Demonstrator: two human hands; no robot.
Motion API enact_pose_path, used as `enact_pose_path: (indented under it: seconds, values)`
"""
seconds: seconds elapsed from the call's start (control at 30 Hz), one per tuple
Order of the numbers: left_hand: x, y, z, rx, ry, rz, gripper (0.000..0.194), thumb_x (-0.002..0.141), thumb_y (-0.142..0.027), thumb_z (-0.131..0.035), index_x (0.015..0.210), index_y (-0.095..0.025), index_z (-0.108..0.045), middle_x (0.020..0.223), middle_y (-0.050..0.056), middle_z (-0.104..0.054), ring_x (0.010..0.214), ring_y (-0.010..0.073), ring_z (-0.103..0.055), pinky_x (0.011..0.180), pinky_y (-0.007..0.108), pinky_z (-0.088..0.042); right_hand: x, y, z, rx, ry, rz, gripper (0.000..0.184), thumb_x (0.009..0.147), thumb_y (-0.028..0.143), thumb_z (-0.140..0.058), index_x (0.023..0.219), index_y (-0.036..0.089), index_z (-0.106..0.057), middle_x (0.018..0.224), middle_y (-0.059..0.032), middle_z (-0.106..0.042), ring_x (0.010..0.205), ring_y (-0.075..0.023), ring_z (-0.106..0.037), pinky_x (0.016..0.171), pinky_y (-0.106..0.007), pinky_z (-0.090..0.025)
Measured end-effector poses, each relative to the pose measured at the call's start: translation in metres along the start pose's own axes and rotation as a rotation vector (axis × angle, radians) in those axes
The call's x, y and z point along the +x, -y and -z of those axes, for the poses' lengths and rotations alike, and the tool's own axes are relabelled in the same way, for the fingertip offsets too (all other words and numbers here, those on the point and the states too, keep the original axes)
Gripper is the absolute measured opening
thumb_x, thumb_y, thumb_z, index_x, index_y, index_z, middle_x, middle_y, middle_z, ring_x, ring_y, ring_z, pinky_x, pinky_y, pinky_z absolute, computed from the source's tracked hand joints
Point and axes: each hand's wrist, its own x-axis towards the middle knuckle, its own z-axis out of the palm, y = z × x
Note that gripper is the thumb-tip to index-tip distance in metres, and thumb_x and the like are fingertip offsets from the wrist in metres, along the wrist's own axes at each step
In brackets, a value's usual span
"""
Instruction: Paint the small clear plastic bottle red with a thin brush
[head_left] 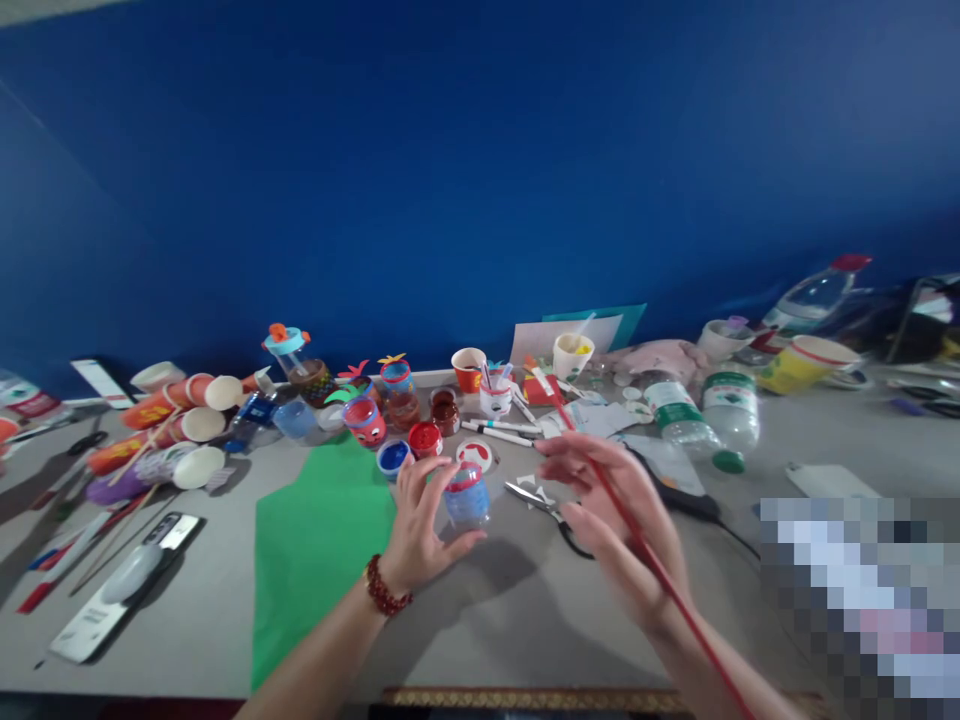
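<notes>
In the head view, my left hand (420,525) is beside a small clear plastic cup (467,497) painted blue with a red rim. Its thumb and fingers are spread apart and curve around the cup's left side; whether a fingertip touches it, I cannot tell. My right hand (619,510) grips a long red paintbrush (660,575), its tip pointing up and away from me. Open jars of blue paint (394,458) and red paint (425,438) stand just behind my left hand. Scissors (551,508) lie between my hands, near white paper scraps.
A green sheet (322,560) lies left of centre. Farther left are a phone (124,590) and orange and purple cup rolls (169,430). Decorated cups (364,422) line the back by the blue wall. Plastic bottles (731,410) lie at the right, near a dark cable.
</notes>
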Motion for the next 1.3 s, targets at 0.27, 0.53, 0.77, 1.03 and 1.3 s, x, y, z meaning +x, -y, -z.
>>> enact_pose_path:
  seconds: [0.27,0.53,0.77,1.03,1.3]
  values:
    - [-0.001,0.000,-0.004,0.094,-0.067,-0.074,0.077,0.083,-0.043,-0.079,0.148,-0.021,-0.045,0.148,0.020,-0.051,0.140,0.0383,-0.049,0.121,0.068,-0.029,0.006,-0.040,0.020,-0.671,0.183,0.291,0.056,0.098,0.018,-0.059,0.151,0.030,-0.049,0.139,-0.0112,-0.070,0.122,-0.0304,-0.069,0.103,-0.047,-0.057]
    - [-0.003,0.004,-0.009,0.156,-0.104,-0.124,0.078,0.081,-0.045,-0.079,0.149,-0.026,-0.046,0.152,0.019,-0.049,0.141,0.0399,-0.049,0.119,0.067,-0.033,0.016,-0.047,0.036,-0.813,0.232,0.459,0.071,0.094,0.006,-0.050,0.160,0.030,-0.041,0.146,-0.0088,-0.067,0.128,-0.0302,-0.067,0.104,-0.050,-0.057]
    - [-0.007,0.005,-0.016,0.168,-0.133,-0.112,0.079,0.078,-0.043,-0.081,0.148,-0.027,-0.049,0.150,0.018,-0.052,0.140,0.0389,-0.051,0.119,0.064,-0.036,0.037,-0.043,0.035,-0.711,0.233,0.517,0.059,0.098,0.010,-0.053,0.154,0.032,-0.052,0.136,-0.0086,-0.074,0.114,-0.0282,-0.073,0.096,-0.044,-0.061]
    - [-0.012,0.010,-0.025,0.208,-0.108,-0.114,0.086,0.071,-0.054,-0.083,0.147,-0.027,-0.053,0.148,0.019,-0.056,0.137,0.0413,-0.054,0.116,0.067,-0.040,0.090,-0.062,0.023,-0.484,0.168,0.256,0.034,0.105,0.039,-0.051,0.123,0.024,-0.076,0.098,-0.0083,-0.081,0.078,-0.0236,-0.076,0.073,-0.035,-0.062]
    - [-0.010,0.011,-0.025,0.197,-0.073,-0.102,0.092,0.066,-0.057,-0.083,0.148,-0.029,-0.052,0.149,0.018,-0.057,0.135,0.0414,-0.056,0.115,0.067,-0.043,0.181,-0.102,-0.014,-0.451,0.116,-0.015,0.057,0.104,0.062,-0.043,0.101,0.016,-0.076,0.086,-0.0092,-0.077,0.074,-0.0230,-0.071,0.070,-0.034,-0.059]
